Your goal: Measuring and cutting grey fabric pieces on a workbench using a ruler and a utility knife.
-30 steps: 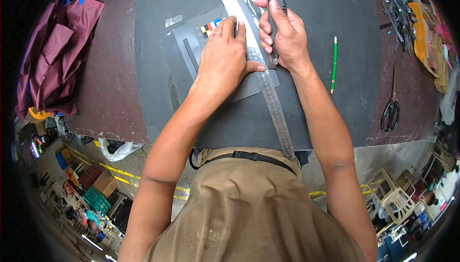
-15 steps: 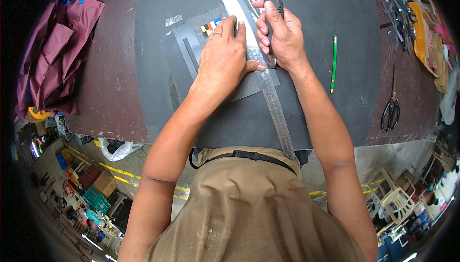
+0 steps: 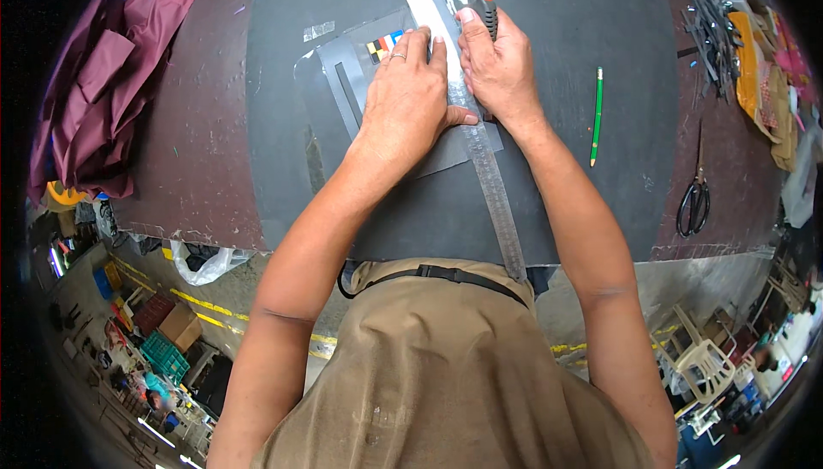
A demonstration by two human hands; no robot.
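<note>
My left hand lies flat, fingers spread, pressing a long metal ruler down on a clear plastic sheet that rests on a dark cutting mat. A small colour-striped label shows under the sheet by my left fingertips. My right hand sits just right of the ruler, closed around a utility knife with a black and orange handle. The blade is hidden behind my fingers, close against the ruler's right edge.
A green pencil lies on the mat to the right. Black scissors rest on the brown table further right, with a pile of tools and cloth scraps beyond. Maroon fabric is heaped at the left.
My right hand with the knife has slid a little further up along the ruler, away from me. My left hand stays pressed in place.
</note>
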